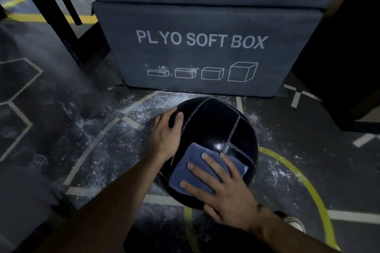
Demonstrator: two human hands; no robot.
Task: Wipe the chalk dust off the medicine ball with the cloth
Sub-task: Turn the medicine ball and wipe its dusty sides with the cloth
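Observation:
A black medicine ball [213, 125] with pale stitched seams sits on the gym floor in the middle of the head view. My left hand [166, 135] lies flat on its left side, fingers straight, steadying it. A folded blue cloth [185, 170] lies on the ball's near top. My right hand [222, 187] presses down on that cloth with spread, straight fingers. The ball's upper surface looks dark and glossy, with a small bright glint near the seam crossing.
Two stacked grey foam boxes [205, 51] marked PLYO SOFT BOX stand right behind the ball. White chalk dust [131, 107] is scattered on the floor to its left and right. A black rack frame [61, 16] rises at back left. A shoe [294, 222] shows at lower right.

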